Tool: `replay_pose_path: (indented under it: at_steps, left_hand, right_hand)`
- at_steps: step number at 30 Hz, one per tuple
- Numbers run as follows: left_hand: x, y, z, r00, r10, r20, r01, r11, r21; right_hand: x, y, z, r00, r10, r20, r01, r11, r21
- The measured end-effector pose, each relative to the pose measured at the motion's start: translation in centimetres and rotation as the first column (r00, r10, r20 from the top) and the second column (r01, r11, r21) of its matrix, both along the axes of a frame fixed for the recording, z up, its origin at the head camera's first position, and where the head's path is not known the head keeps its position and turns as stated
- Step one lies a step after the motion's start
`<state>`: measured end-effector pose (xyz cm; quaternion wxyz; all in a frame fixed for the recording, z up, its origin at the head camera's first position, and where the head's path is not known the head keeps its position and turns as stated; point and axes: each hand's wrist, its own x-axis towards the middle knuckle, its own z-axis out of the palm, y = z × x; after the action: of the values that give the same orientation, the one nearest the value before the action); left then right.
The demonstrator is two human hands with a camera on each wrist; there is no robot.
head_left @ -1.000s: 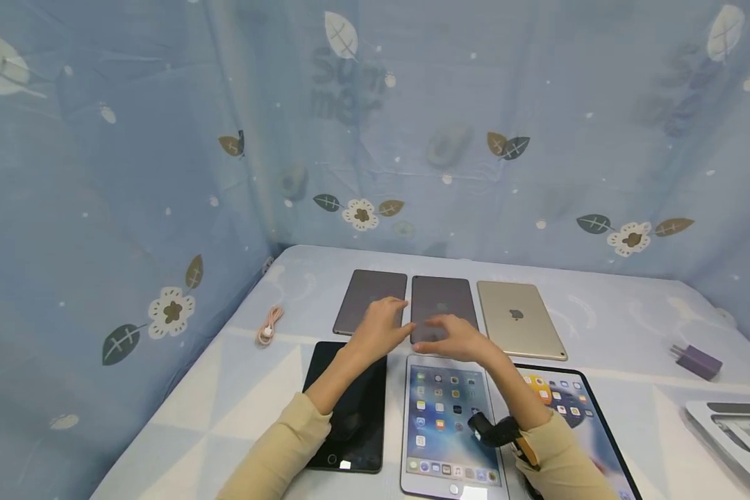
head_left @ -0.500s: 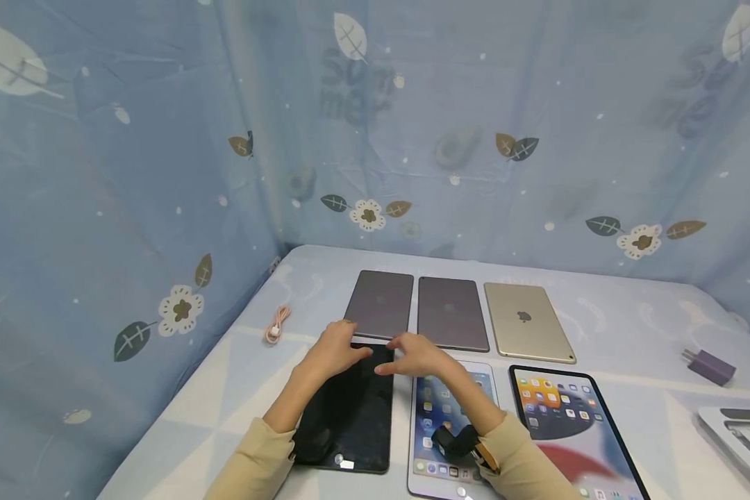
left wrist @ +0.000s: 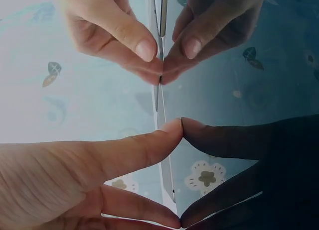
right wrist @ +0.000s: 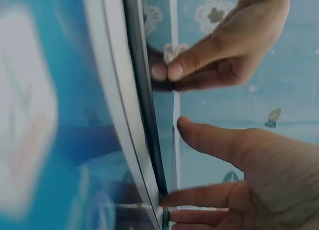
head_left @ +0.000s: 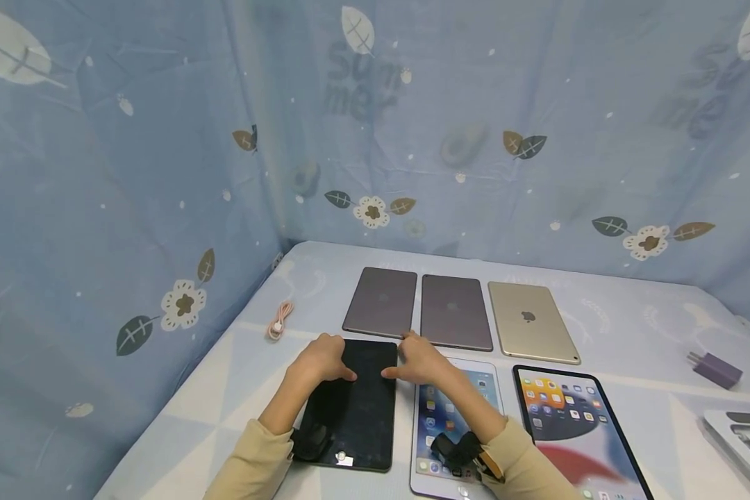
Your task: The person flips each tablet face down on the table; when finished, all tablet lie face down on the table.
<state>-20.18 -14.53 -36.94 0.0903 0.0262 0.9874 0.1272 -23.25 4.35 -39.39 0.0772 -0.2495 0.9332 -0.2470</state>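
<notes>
Hands just dropped: my L hand has its thumb on the black tab, R hand at its edge. Both loose, so contact w/ it, no grip yet; it's flat on table.

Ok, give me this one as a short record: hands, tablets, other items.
Left hand: touches the black tablet, thumb on its dark screen
Right hand: by that tablet's right edge, thumb off the screen
Screens lit: white tablet, black-rimmed tablet
Back up: two grey tablets, gold tablet
Other items: pink cable, purple plug, white object cut off by the frame
</notes>
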Motion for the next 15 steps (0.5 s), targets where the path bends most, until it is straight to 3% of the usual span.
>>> replay_pose_path:
  at_steps: [5, 11, 15]
  left_hand:
    - [-0.4, 0.0, 0.2, 1.000, -0.011, -0.010, 0.011, 1.000, 0.001]
    - [-0.6, -0.5, 0.5, 0.999, -0.009, 0.031, 0.007, 0.999, 0.050]
    - [-0.5, -1.1, 0.6, 0.996, -0.049, 0.078, 0.043, 0.996, 0.080]
  right_hand:
    - [0.1, -0.4, -0.4, 0.997, 0.001, 0.076, 0.010, 0.990, -0.139]
    - [-0.1, -0.1, -0.4, 0.960, -0.048, 0.274, 0.154, 0.913, -0.378]
    - [0.0, 0.1, 0.1, 0.956, -0.075, 0.283, 0.189, 0.895, -0.403]
